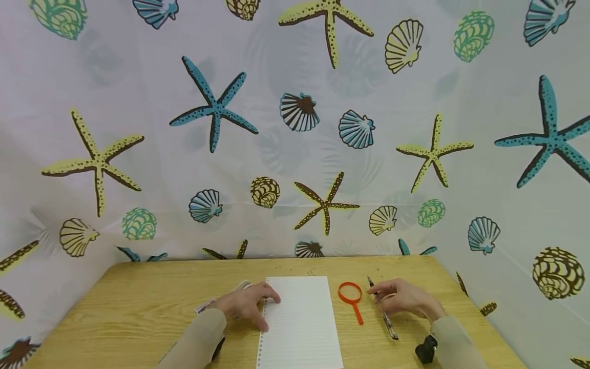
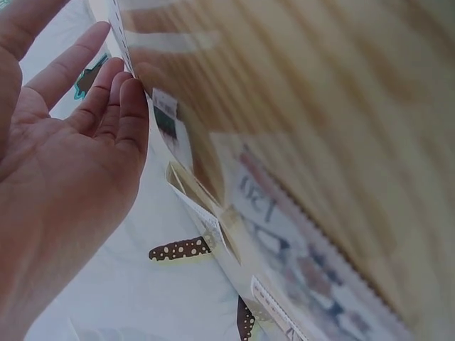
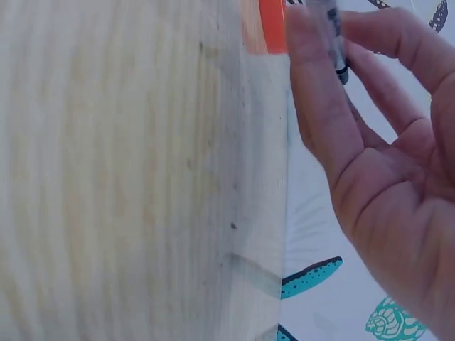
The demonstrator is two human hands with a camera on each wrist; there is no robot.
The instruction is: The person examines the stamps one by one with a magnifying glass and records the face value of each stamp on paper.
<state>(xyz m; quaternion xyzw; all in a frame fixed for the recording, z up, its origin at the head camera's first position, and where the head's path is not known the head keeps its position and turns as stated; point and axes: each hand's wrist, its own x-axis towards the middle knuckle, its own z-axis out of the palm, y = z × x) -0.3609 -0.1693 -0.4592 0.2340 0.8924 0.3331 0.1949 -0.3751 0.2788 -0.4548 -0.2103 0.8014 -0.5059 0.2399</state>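
Observation:
A white sheet of lined paper point(image 1: 300, 323) with punched holes down its left side lies on the wooden table. My left hand point(image 1: 246, 303) is at the sheet's left edge, thumb and index finger spread over it; the left wrist view shows the fingers fairly straight, fingertips near the tabletop. My right hand point(image 1: 402, 298) pinches a pen point(image 1: 391, 328) with a clear barrel between thumb and fingers, at the right of the table. In the right wrist view the pen point(image 3: 334, 35) shows between them. A red magnifying glass point(image 1: 354, 302) lies between sheet and right hand.
Beside and behind my left hand lie small printed papers point(image 2: 284, 249), partly hidden in the head view. A black object point(image 1: 426, 349) is at my right wrist. A curtain point(image 1: 258, 66) with starfish and shells hangs behind the table point(image 1: 152, 302).

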